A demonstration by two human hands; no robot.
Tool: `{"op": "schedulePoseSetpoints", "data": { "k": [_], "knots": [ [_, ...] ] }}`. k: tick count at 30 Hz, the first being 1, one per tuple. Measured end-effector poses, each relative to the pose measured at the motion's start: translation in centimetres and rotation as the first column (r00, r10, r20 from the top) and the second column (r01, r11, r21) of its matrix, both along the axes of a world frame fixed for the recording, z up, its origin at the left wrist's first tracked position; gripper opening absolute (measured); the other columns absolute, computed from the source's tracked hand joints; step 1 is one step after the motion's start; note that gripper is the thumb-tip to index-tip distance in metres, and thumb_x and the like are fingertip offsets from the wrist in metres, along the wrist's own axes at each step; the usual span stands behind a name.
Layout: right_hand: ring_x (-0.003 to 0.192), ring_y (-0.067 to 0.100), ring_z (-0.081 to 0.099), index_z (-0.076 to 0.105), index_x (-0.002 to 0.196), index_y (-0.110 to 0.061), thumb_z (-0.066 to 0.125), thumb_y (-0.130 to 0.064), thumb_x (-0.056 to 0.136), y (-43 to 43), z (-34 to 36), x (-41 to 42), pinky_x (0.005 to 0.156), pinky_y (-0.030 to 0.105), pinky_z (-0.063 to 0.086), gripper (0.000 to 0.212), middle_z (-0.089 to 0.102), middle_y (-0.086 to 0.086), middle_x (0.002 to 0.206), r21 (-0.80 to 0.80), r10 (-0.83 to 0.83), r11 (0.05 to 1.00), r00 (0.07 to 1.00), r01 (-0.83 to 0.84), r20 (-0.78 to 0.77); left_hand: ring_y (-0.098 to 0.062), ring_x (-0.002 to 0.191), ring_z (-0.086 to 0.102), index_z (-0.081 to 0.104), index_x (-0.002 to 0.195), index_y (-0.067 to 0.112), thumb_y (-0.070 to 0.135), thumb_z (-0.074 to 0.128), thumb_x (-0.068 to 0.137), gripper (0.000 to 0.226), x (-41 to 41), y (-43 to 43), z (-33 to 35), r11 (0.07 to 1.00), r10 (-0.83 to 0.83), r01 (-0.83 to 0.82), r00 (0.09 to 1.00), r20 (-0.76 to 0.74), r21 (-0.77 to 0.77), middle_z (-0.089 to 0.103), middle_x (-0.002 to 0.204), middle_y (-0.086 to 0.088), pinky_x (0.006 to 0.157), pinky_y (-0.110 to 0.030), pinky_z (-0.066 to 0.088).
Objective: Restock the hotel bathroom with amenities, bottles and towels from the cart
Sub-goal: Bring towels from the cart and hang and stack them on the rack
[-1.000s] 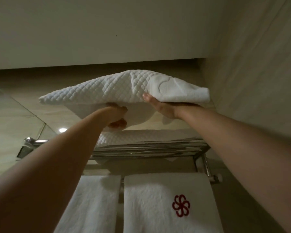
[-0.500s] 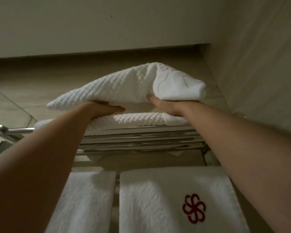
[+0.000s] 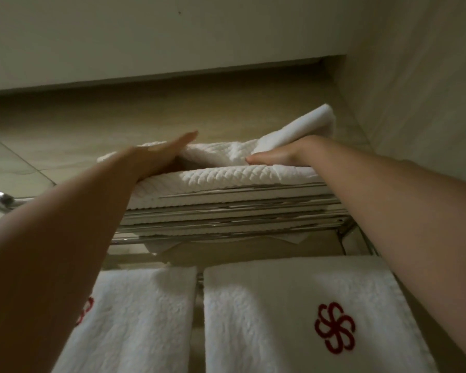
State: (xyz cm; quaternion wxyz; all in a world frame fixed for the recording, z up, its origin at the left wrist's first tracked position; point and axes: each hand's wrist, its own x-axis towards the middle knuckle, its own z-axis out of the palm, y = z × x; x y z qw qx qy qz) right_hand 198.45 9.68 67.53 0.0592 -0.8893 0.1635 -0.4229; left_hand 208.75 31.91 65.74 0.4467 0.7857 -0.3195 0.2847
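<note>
Now towel (image 3: 221, 154) lower, atop stack (image 3: 226, 180).

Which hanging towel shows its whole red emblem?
The right hanging towel; its emblem is fully visible, while the left towel's is mostly hidden behind the left arm.

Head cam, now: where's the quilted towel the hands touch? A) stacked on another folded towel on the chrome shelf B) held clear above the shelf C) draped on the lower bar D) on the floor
A: the top towel lies on the lower folded towel on the chrome shelf, left hand flat on it, its right end raised over the right hand.
</note>
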Motion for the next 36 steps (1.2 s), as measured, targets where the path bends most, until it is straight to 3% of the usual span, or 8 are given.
{"op": "schedulePoseSetpoints", "data": {
  "k": [9,13,22,25,27,30,33,36],
  "knots": [
    [0.139,0.033,0.02,0.015,0.148,-0.028,0.042,-0.08,0.073,0.3,-0.3,0.1,0.107,0.047,0.022,0.095,0.015,0.008,0.156,-0.008,0.109,0.994,0.993,-0.109,0.043,-0.034,0.117,0.046,0.049,0.127,0.002,0.042,0.025,0.094,0.057,0.0,-1.2,-0.8,0.903,0.195,-0.092,0.959,0.207,-0.42,0.053,0.124,-0.022,0.093,-0.035,0.035],
    [0.139,0.033,0.022,0.012,0.149,-0.026,0.043,-0.076,0.077,0.6,-0.5,0.1,0.107,0.046,0.024,0.094,0.018,0.007,0.156,-0.001,0.143,0.99,0.989,-0.143,0.04,-0.025,0.128,0.036,0.048,0.13,0.009,0.048,0.015,0.092,0.064,0.0,-1.3,-2.1,0.885,0.407,-0.293,0.864,0.296,-0.361,0.05,0.132,-0.015,0.113,-0.044,0.014],
    [0.139,0.031,0.024,0.014,0.149,-0.027,0.05,-0.075,0.072,0.9,-0.9,-0.4,0.109,0.045,0.025,0.098,0.018,0.005,0.156,0.011,0.155,0.988,0.987,-0.154,-0.043,-0.027,0.131,0.039,0.049,0.133,0.01,0.057,0.013,0.094,0.07,-1.3,-0.7,-6.8,0.903,0.416,-0.351,0.857,0.304,-0.247,0.045,0.141,-0.014,0.111,-0.037,0.024],
    [0.142,0.031,0.018,0.009,0.15,-0.027,0.051,-0.074,0.072,0.9,-0.9,-0.4,0.113,0.047,0.021,0.101,0.013,0.003,0.158,-0.045,0.14,0.989,0.99,-0.14,-0.002,-0.019,0.069,0.061,0.065,0.08,0.018,0.061,0.022,0.087,0.062,-2.5,0.3,-8.8,0.895,0.444,-0.348,0.751,0.489,-0.278,0.066,0.08,-0.007,0.07,-0.032,0.05],
    [0.142,0.031,0.017,0.008,0.15,-0.027,0.051,-0.073,0.074,0.9,-1.0,-0.3,0.111,0.046,0.02,0.099,0.012,0.004,0.158,-0.033,0.144,0.989,0.99,-0.144,-0.002,-0.012,0.044,0.048,0.056,0.06,0.017,0.05,0.04,0.086,0.045,-3.5,0.7,-10.3,0.879,0.476,-0.316,0.54,0.694,-0.357,0.056,0.056,0.002,0.044,-0.022,0.042],
    [0.141,0.03,0.018,0.01,0.149,-0.029,0.051,-0.071,0.076,0.9,-1.0,-0.4,0.11,0.045,0.021,0.095,0.013,0.002,0.157,-0.064,0.141,0.988,0.99,-0.14,0.006,-0.021,0.079,0.058,0.06,0.093,0.012,0.036,0.066,0.08,0.028,-3.3,1.0,-11.1,0.877,0.449,-0.313,0.258,0.856,-0.365,0.062,0.092,-0.008,0.069,-0.032,0.05],
    [0.14,0.03,0.021,0.013,0.148,-0.032,0.053,-0.075,0.071,0.9,-1.0,-0.7,0.107,0.045,0.025,0.097,0.017,0.003,0.156,-0.015,0.147,0.989,0.989,-0.147,-0.004,-0.026,0.139,0.02,0.023,0.143,0.02,0.057,0.046,0.086,0.072,-1.3,1.6,-9.4,0.803,0.485,-0.557,0.405,0.775,-0.212,0.021,0.151,-0.008,0.114,-0.048,0.013],
    [0.131,0.029,0.035,0.032,0.143,-0.029,0.054,-0.079,0.066,0.8,-1.0,-1.0,0.092,0.041,0.031,0.095,0.034,0.007,0.148,0.09,0.177,0.981,0.984,-0.174,-0.028,-0.018,0.143,0.005,0.013,0.145,0.03,0.065,0.025,0.087,0.069,0.8,2.8,-7.9,0.84,0.442,-0.533,0.558,0.703,-0.105,0.009,0.157,0.001,0.116,-0.048,0.001]
  ]
}}
